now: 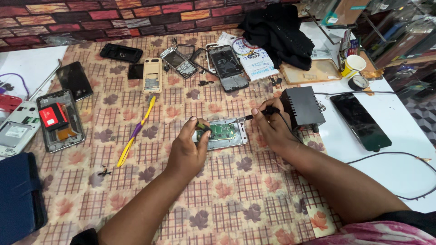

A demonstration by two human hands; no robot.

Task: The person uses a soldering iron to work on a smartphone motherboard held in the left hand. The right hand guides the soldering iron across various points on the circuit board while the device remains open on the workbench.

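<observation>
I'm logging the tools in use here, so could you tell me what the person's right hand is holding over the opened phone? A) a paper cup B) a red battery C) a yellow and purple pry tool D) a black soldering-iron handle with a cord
D: the right hand grips a black soldering-iron handle whose tip points at the green circuit board, while the yellow and purple pry tool lies untouched on the cloth.

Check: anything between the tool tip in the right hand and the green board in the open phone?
Nothing visible. The right hand holds the black tool's tip at the open phone's edge; left hand steadies the green circuit board from the opposite side.
</observation>
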